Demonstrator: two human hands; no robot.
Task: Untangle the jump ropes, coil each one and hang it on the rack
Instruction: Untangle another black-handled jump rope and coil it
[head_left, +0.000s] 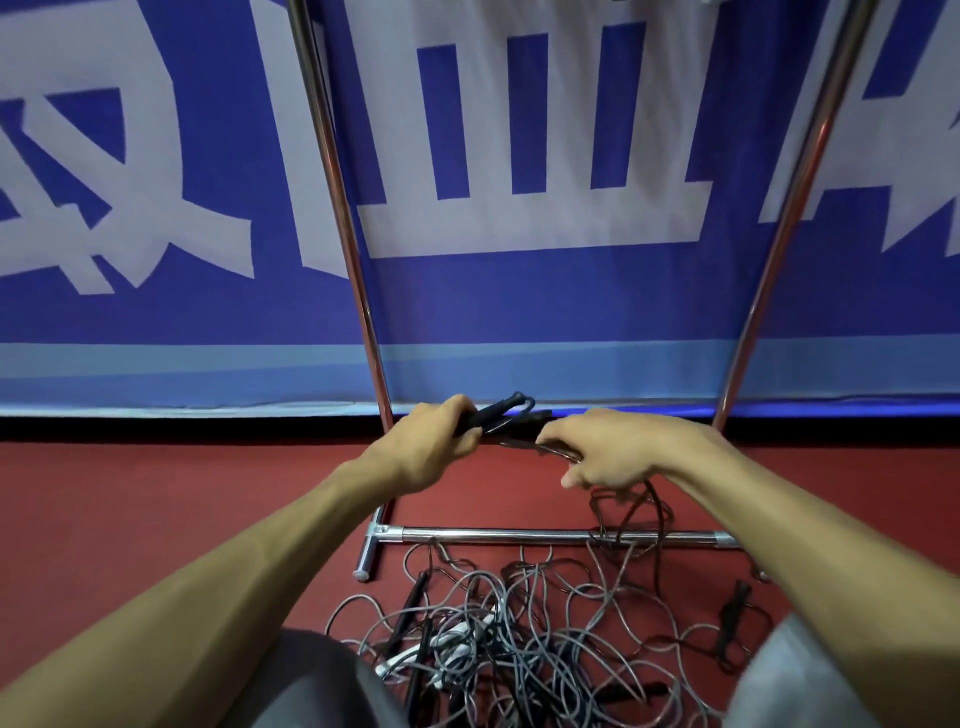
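Black handles (491, 415) gripped by left hand (435, 447), long axis pointing up-right; cord (550, 448) pinched by right hand (613, 452).

Tangled ropes (519, 639) lie before the rack's base bar (545, 536).

The rack's (519, 535) tubes are polished metal, mirror-bright, with a dull grey cap (363, 574) on one foot. The jump ropes (524, 623) heaped at six o'clock look like thin, slick plastic cord, and their black handles (496, 413) are matt. The red floor (156, 493) is matt and finely grained. The banner (519, 301) at twelve o'clock is smooth, low-sheen sheeting.
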